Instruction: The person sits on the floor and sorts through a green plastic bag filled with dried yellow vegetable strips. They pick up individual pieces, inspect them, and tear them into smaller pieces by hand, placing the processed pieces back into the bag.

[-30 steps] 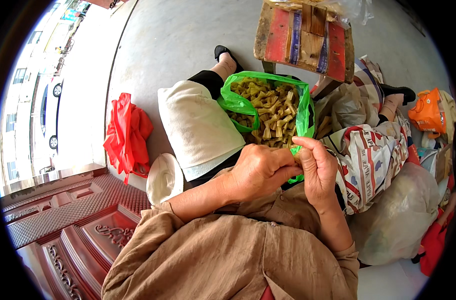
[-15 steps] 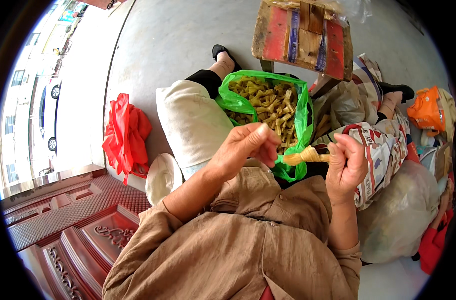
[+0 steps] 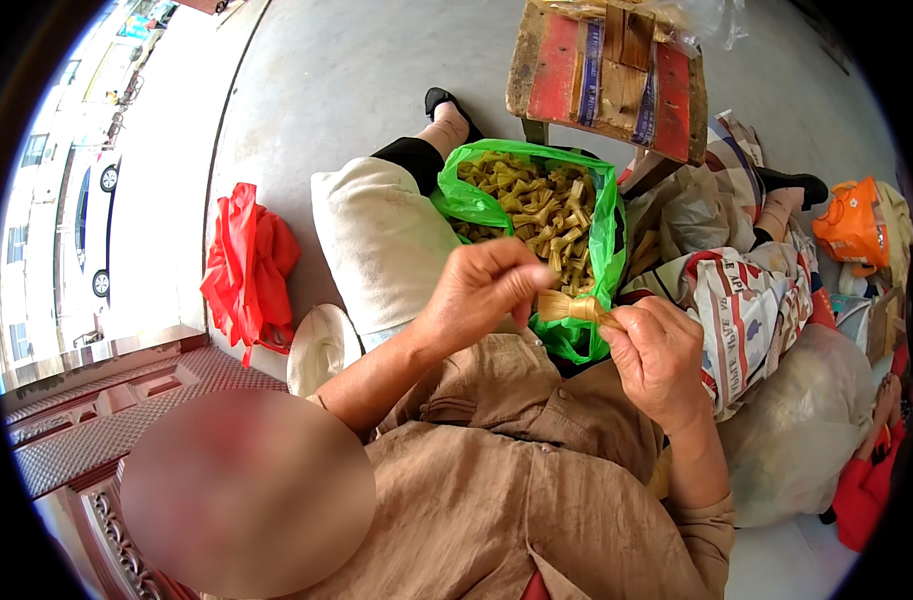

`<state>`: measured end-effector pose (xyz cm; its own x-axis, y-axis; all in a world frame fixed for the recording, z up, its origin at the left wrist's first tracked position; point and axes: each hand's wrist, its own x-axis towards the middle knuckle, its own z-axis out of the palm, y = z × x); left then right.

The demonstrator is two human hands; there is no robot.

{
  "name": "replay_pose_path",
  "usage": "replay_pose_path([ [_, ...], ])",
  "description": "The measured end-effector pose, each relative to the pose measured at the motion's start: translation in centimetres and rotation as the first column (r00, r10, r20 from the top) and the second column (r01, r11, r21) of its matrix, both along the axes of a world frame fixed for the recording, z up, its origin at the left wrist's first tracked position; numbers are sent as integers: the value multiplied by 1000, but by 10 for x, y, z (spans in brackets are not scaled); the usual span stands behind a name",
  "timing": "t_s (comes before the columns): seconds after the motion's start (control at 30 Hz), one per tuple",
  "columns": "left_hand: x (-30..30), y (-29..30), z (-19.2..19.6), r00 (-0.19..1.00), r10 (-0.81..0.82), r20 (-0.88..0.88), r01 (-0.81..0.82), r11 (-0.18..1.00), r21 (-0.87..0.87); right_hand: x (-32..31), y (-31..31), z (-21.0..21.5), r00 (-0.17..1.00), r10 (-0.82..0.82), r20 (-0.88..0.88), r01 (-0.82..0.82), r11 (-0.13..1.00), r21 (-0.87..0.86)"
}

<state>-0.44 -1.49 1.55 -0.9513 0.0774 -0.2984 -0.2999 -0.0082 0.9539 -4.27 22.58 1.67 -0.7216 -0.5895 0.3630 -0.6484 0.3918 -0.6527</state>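
My right hand (image 3: pixel 661 357) pinches one end of a small knotted bundle of straw-yellow strips (image 3: pixel 574 307). The bundle lies sideways in the air, its loose, splayed end toward the left. Close to that end is my left hand (image 3: pixel 489 290), with its fingers curled and the thumb pressed toward the forefinger. Whatever it grips is too small or hidden to make out. Just beyond both hands, a green plastic bag (image 3: pixel 608 220) stands open between my legs. It is full of similar knotted bundles (image 3: pixel 555 205), olive to yellow in colour.
A worn red wooden stool (image 3: pixel 567 75) stands beyond the bag. Left of my cloth-covered leg lie a red plastic bag (image 3: pixel 247 270) and a pale hat (image 3: pixel 322 350). At right are a printed white sack (image 3: pixel 742 310), a large translucent bag (image 3: pixel 802 425) and an orange bag (image 3: pixel 852 222). Another person's hand (image 3: pixel 885 405) shows far right.
My right hand has moved left and slightly down with the bundle, turning so its back shows more. My left hand has shifted slightly; the bundle's loose end is now close to it.
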Motion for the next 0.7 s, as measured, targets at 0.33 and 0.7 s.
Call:
replay_pose_path([
  [0.33, 3, 14, 14, 497, -778, -384, 76, 480, -874, 7, -6, 9, 979, 161, -126, -148, 983, 108],
  [0.7, 28, -26, 67, 348, -873, -340, 137, 407, -903, 19, 35, 38, 767, 552, 327, -522, 833, -180],
])
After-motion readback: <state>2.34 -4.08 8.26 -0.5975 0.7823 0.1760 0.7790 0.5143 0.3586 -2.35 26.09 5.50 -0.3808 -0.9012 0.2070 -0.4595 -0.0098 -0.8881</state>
